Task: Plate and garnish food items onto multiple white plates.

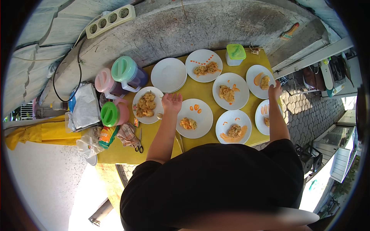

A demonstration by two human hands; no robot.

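Observation:
My left hand (172,103) is palm up with its fingers apart and nothing in it, between a floral plate of fried fritters (146,104) and a white plate (199,128) with a fritter and orange sauce dots. At the table's right end my right hand (275,90) grips the rim of a white plate (259,91), which holds one fritter and a smear of orange sauce. Its thumb rests on the rim; the fingers underneath are hidden. Several more plates carry fritters and sauce, including a top plate (199,57), a middle plate (242,93) and a lower plate (221,122). My right forearm partly covers another plate (260,127).
Stacked white plates (168,73) stand near the concrete wall (185,29). Lidded pitchers, one with a mint lid (125,69), crowd the left side beside a checked cloth (127,135) and scissors (139,144). A green-lidded container (235,55) sits at the back. Metal tongs (179,141) lie near my body.

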